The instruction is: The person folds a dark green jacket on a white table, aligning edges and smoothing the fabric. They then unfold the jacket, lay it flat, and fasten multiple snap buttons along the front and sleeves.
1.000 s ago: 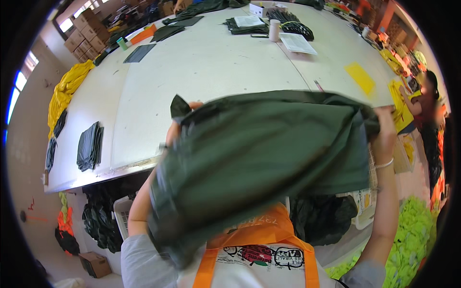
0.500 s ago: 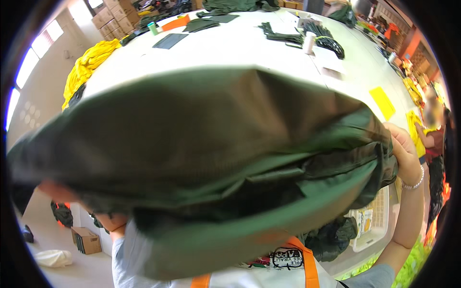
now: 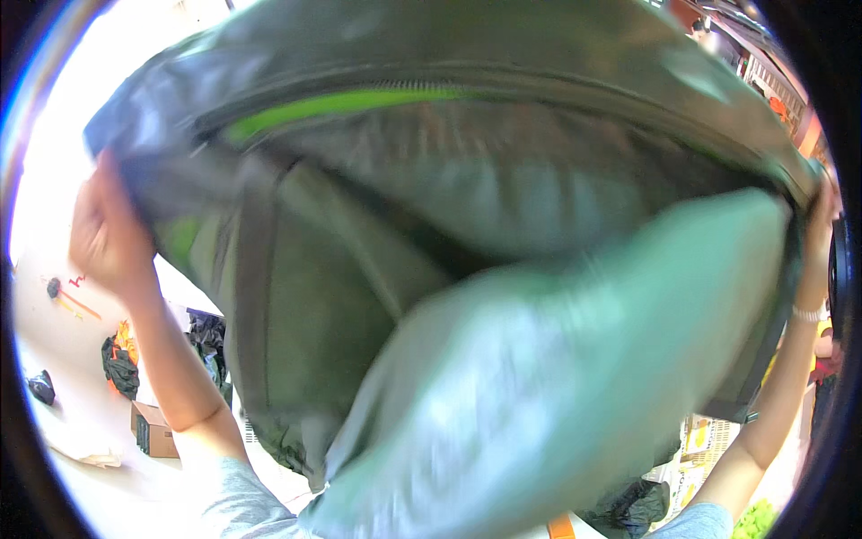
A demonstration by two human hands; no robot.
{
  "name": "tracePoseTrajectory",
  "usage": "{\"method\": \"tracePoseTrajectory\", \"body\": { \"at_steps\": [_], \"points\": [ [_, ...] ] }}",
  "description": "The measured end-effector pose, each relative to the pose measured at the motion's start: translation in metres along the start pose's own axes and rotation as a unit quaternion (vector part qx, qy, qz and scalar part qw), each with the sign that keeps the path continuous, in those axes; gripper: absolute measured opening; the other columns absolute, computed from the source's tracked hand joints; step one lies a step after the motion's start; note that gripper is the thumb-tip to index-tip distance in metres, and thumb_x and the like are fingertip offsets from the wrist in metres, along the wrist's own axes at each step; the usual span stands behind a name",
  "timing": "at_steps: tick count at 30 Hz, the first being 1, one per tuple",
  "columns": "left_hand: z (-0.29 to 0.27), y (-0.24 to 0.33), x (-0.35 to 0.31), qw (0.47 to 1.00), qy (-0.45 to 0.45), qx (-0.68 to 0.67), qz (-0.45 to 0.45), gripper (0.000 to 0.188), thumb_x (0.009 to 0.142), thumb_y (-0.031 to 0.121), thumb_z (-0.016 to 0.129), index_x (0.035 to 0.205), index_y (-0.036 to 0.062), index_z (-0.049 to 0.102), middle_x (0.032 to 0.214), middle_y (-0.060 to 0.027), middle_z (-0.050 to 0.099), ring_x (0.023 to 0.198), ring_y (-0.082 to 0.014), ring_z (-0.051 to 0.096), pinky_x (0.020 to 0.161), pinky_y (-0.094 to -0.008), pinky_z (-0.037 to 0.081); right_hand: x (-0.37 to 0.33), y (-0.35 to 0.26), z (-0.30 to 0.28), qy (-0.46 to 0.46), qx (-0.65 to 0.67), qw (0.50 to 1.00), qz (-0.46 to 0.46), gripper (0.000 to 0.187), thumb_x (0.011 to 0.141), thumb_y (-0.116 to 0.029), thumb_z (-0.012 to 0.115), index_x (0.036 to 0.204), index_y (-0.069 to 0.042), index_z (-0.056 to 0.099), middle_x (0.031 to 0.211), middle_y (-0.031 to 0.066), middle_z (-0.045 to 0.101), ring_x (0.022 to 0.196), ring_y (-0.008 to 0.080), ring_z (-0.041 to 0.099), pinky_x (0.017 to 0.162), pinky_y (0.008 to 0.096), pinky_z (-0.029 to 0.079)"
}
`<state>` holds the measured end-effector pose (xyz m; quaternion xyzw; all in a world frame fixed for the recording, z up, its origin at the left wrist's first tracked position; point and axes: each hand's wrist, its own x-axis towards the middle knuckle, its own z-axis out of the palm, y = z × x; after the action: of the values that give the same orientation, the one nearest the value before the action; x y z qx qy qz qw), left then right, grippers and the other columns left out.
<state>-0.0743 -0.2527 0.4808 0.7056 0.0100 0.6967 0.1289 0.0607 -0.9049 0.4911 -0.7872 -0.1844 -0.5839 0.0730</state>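
Dark green cloth [image 3: 539, 323] swells across the middle of the frame, blurred, up in the air between two hands! Far left, low down, sits a cardboard box [image 3: 154, 431]; above it the left hand [image 3: 112, 229], fingers curled tight, has hold of the cloth's upper left edge. Centre now: a bright green strip [image 3: 350, 108] gleams under a toothed edge [image 3: 395, 85], and the loose lower panel [image 3: 485, 431] billows down the frame. Far right, the right hand [image 3: 822, 211], pale bracelet [image 3: 805, 314] below it, looks closed on the opposite edge, finger detail lost. Spreading it open, I'd judge; the next move calls for two firm, level grips.
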Motion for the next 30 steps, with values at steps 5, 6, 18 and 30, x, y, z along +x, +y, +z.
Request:
{"method": "tracePoseTrajectory", "body": {
  "at_steps": [5,6,18,30],
  "points": [
    [0.162,-0.033,-0.051,0.987,-0.155,-0.009,-0.032,0.026,0.094,0.024,0.059,0.085,0.0002,0.067,0.068,0.0016,0.054,0.065,-0.0064,0.045,0.061,-0.0249,0.040,-0.007,-0.058,0.205,-0.050,0.137,0.987,0.072,0.031,0.093,-0.024,0.058,0.114,-0.004,0.048,0.105,0.0164,0.060,0.091,0.0276,0.062,0.077,0.0382,0.048],
    [0.195,-0.059,-0.072,0.977,-0.207,-0.042,-0.032,0.030,0.094,0.025,0.059,0.079,-0.0001,0.063,0.066,0.0019,0.050,0.064,-0.0069,0.043,0.060,-0.0261,0.039,-0.020,-0.055,0.252,-0.054,0.159,0.985,0.049,0.033,0.092,-0.025,0.059,0.116,-0.005,0.046,0.105,0.0164,0.060,0.088,0.0298,0.062,0.074,0.0390,0.049],
    [0.439,-0.165,-0.404,0.803,-0.492,0.220,-0.253,0.026,0.097,0.031,0.041,0.099,0.0054,0.045,0.080,-0.0248,0.063,0.077,-0.0454,0.061,0.065,-0.0534,0.047,-0.302,-0.062,0.586,-0.431,0.157,0.872,0.171,0.034,0.090,-0.020,0.057,0.119,-0.010,0.042,0.113,0.0150,0.055,0.085,0.0358,0.061,0.069,0.0436,0.050],
    [0.415,-0.176,-0.422,0.871,-0.437,0.158,-0.158,0.032,0.089,0.032,0.056,0.105,0.0049,0.055,0.085,-0.0115,0.063,0.070,-0.0292,0.062,0.058,-0.0392,0.047,-0.205,-0.146,0.508,-0.641,0.278,0.622,0.353,0.024,0.084,-0.023,0.068,0.087,0.000,0.060,0.070,0.0115,0.061,0.066,0.0277,0.061,0.065,0.0359,0.050]
  ]
}}
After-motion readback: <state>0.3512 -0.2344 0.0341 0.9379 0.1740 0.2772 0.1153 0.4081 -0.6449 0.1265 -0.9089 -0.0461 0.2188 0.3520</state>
